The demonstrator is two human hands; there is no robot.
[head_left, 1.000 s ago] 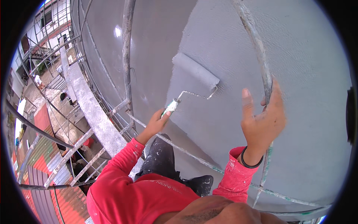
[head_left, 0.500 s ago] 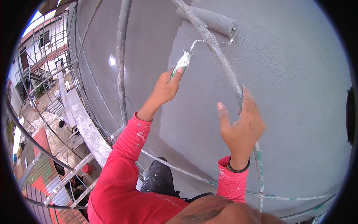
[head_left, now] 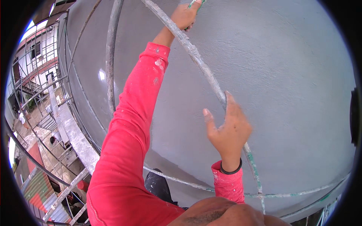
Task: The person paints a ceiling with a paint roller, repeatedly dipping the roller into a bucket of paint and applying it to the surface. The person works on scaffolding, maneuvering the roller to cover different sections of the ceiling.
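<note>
Head view looks down the painter's own chest at a grey wall [head_left: 286, 75], freshly coated and slightly glossy, which fills most of the picture. The left hand [head_left: 184, 16] is stretched far up the wall on a long red sleeve [head_left: 130, 124] spattered with pale paint. Its fingers are wrapped tight around a green handle [head_left: 196, 3], of which only a short stub shows before the top rim cuts it off. That stub runs up and a little to the right, away from the wrist, so its long axis continues the line of the forearm; whatever sits on its far end is out of sight.

The right hand [head_left: 228, 130] is lower on the wall, below and to the right of the left one. It is open, fingers spread and loosely curved, thumb out to the left, and it holds nothing. Its fingertips lie against or just beside a paint-crusted scaffold bar [head_left: 196, 56] that slants across the wall from upper left to lower right; I cannot tell whether they actually press on it. A black band circles that wrist above the red cuff.

A second scaffold pole [head_left: 110, 56] stands nearly upright against the wall, left of the raised arm. Further left of the wall, far below, are railings [head_left: 41, 67], a concrete ledge [head_left: 77, 139] and rooftops.
</note>
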